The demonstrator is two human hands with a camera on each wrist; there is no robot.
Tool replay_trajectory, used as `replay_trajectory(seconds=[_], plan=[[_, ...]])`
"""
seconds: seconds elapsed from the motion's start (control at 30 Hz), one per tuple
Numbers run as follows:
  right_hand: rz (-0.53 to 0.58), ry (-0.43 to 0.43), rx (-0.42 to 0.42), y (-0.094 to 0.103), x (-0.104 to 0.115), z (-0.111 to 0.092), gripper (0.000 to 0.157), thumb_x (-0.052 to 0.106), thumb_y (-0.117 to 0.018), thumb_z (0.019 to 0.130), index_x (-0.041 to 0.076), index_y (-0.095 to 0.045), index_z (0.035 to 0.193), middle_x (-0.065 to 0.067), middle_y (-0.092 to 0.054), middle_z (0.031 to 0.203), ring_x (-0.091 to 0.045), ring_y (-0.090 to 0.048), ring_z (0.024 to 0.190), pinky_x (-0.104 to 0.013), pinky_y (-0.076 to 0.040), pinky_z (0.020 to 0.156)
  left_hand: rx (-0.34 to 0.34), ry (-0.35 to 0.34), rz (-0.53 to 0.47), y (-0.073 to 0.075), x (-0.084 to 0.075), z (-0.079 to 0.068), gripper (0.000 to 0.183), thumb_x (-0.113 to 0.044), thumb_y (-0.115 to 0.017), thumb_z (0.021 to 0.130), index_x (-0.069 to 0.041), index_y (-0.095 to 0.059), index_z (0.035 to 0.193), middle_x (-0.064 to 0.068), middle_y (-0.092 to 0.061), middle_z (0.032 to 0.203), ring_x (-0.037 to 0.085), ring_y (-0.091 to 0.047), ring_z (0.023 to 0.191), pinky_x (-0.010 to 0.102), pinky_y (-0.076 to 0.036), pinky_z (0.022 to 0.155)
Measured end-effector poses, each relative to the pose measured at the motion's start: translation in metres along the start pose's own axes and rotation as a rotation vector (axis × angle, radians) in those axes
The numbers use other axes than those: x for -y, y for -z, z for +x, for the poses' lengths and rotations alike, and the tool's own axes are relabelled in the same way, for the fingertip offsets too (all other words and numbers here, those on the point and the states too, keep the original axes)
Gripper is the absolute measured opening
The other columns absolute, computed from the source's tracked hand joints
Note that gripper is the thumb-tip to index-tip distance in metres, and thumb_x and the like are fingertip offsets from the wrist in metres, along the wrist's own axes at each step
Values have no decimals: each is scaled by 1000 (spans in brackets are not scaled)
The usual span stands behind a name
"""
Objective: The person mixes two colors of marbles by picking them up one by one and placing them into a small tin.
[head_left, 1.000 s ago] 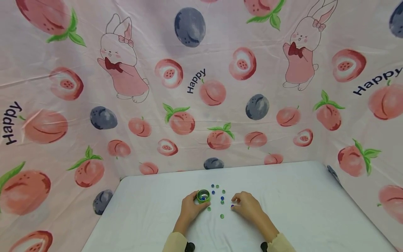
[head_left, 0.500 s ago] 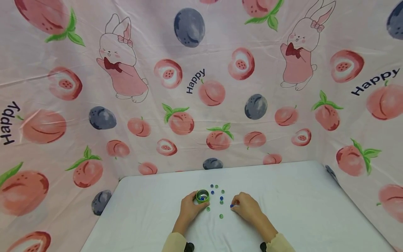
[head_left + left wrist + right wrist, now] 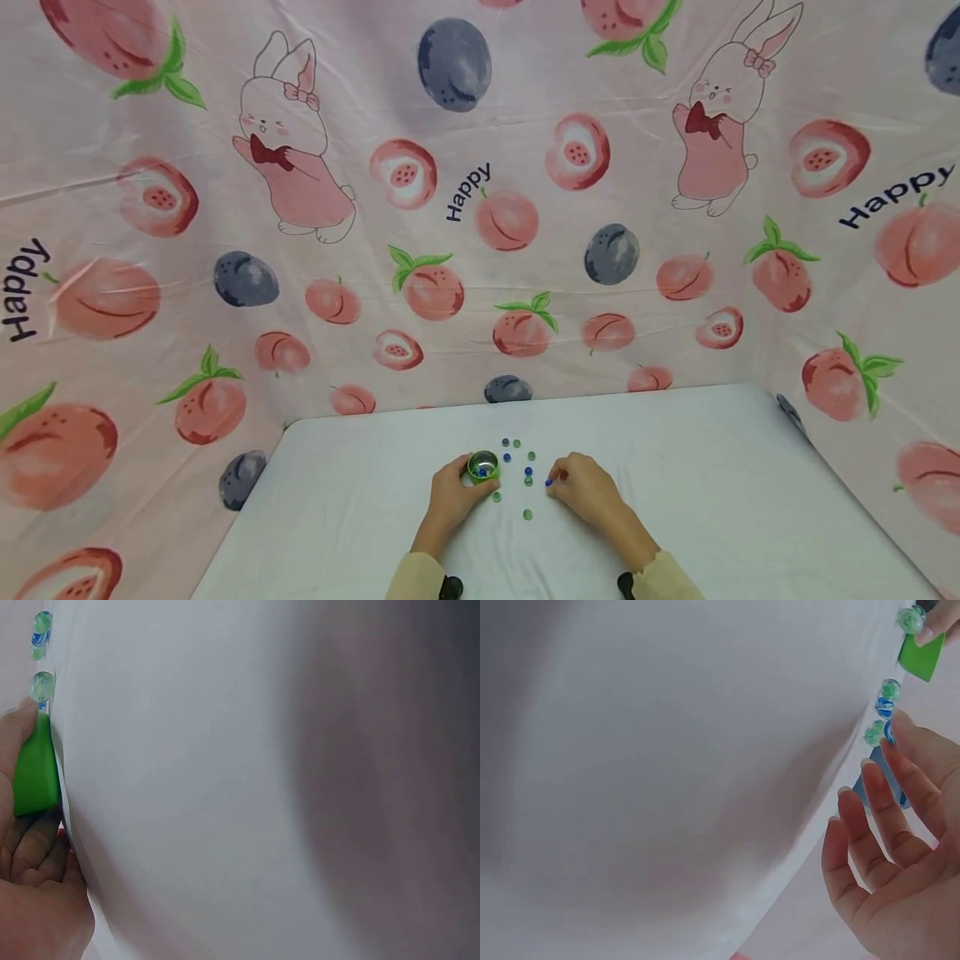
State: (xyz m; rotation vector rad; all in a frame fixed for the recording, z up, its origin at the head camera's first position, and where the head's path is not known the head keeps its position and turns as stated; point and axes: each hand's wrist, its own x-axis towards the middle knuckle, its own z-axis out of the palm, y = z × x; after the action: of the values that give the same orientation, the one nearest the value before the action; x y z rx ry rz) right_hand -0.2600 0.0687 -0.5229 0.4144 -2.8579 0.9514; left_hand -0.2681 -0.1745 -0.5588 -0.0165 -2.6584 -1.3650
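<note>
The left hand [image 3: 452, 500] is curled round a small green cup [image 3: 37, 769] on the white tabletop [image 3: 345, 500], and blue marbles in the cup [image 3: 482, 472] show through its open top. The right hand [image 3: 588, 492], well apart from the cup, pinches one blue marble [image 3: 548, 483] with its thumb and first finger, its other fingers a bit bent. Five green marbles [image 3: 528, 515] and three loose blue marbles [image 3: 507, 457] lie between the hands and just past them.
</note>
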Motion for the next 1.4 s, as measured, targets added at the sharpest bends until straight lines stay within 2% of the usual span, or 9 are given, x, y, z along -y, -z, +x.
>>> replay_trajectory(seconds=[0.2,0.43,0.83,1.1,1.4], plan=[[12,-26,23,3,10,9,6,11,-84,89,12,-78,89,2,-58,82,-14,-50,76,-29,-45,66,4,10,1,0,2,1,65,-23,-92,83,5,-65,136,25,-66,139,47,-58,135,60,-44,117],[32,22,37,3,22,20,8,12,-85,89,9,-79,93,1,-63,85,-13,-52,77,-29,-47,66,3,7,0,1,3,2,66,-23,-92,83,6,-64,136,26,-65,140,47,-57,136,61,-44,116],[80,103,50,-11,36,36,9,13,-85,89,8,-78,92,1,-64,84,-11,-53,76,-27,-46,64,-3,-17,13,2,1,2,65,-23,-92,83,7,-65,134,27,-67,137,48,-59,133,63,-45,115],[89,104,63,-20,44,44,7,15,-84,90,11,-78,92,0,-66,85,-11,-55,77,-27,-47,64,-4,-36,9,4,-1,1,63,-21,-92,83,8,-65,133,27,-68,134,48,-61,130,63,-46,113],[138,110,90,-29,47,47,8,12,-82,91,7,-79,96,1,-68,85,-11,-57,77,-27,-49,65,3,-50,5,3,1,0,62,-20,-92,83,8,-66,133,27,-69,133,49,-60,131,63,-46,114]])
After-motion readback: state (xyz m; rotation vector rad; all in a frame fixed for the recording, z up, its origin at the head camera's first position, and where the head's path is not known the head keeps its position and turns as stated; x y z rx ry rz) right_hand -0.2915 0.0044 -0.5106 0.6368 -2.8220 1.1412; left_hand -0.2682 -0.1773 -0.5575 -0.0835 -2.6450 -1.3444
